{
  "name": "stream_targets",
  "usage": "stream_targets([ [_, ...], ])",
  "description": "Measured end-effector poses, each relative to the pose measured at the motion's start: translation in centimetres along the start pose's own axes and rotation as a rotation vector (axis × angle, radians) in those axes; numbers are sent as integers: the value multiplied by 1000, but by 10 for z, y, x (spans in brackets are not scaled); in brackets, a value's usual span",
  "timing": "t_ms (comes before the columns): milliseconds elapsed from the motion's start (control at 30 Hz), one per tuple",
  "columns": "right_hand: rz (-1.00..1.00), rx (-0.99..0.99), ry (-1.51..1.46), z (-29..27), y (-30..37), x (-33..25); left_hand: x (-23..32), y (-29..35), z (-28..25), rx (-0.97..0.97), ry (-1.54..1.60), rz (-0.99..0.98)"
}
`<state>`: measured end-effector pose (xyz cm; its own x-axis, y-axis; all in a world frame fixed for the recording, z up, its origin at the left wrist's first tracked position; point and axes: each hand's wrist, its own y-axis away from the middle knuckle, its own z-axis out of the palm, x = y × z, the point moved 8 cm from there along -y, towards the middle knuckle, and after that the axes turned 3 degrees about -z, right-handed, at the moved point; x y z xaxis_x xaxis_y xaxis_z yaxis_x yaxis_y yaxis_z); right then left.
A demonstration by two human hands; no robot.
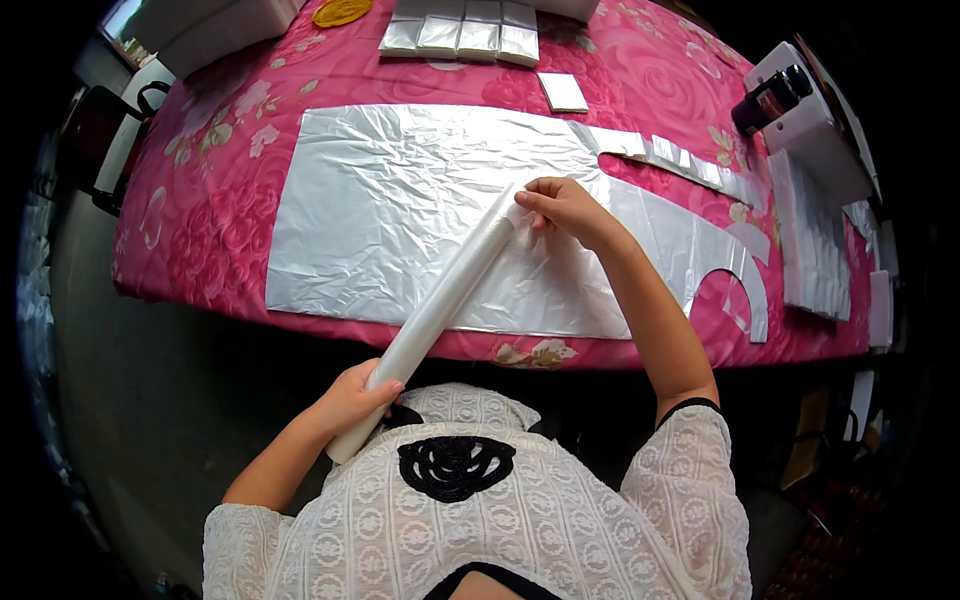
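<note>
A long white plastic roll (440,305) slants from my body up over the table's front edge. My left hand (355,400) is wrapped round its lower end, close to my waist. At the upper end, my right hand (565,208) pinches the tip of the film between thumb and fingers. Beneath the roll and my right hand lies a thin, silvery-white plastic sheet (365,205), spread flat and creased. It is shaped like an apron, with narrow strap pieces and curved cut-outs on its right side.
A pink flowered cloth (220,220) covers the table. Stacked silvery packets (460,38) sit at the back, with one small white packet (563,92) nearer. A dark bottle (771,100), a white box (820,140) and piled white sheets (808,235) line the right. A chair (95,145) stands left.
</note>
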<state>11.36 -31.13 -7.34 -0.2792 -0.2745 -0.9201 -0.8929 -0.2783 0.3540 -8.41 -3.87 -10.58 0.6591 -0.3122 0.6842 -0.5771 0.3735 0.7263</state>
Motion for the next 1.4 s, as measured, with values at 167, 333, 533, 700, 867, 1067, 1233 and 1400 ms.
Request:
stream_targets([
  [167, -77, -60, -18, -4, -9, 8, -2, -2, -1, -23, -54, 3],
  [333, -98, 297, 78, -87, -12, 17, -13, 19, -19, -136, -34, -139],
  [533, -151, 677, 272, -223, 13, 45, -41, 51, -77, -342, -115, -203],
  [700, -196, 573, 322, -197, -3, 28, 30, 35, -85, -279, -539, -11],
  [867, -252, 347, 283, -111, -38, 4, 149, -18, -32, 47, -1128, 465],
  [1067, -231, 262, 341, -80, -57, -11, 191, -28, 38, 204, -1257, 1218],
  [1233, -132, 206, 370, -83, -67, -3, 135, -47, 76, -81, -1330, 1128],
  [1400, -279, 703, 679, -104, -48, -22, 103, -60, 84, -76, -1501, 1065],
])
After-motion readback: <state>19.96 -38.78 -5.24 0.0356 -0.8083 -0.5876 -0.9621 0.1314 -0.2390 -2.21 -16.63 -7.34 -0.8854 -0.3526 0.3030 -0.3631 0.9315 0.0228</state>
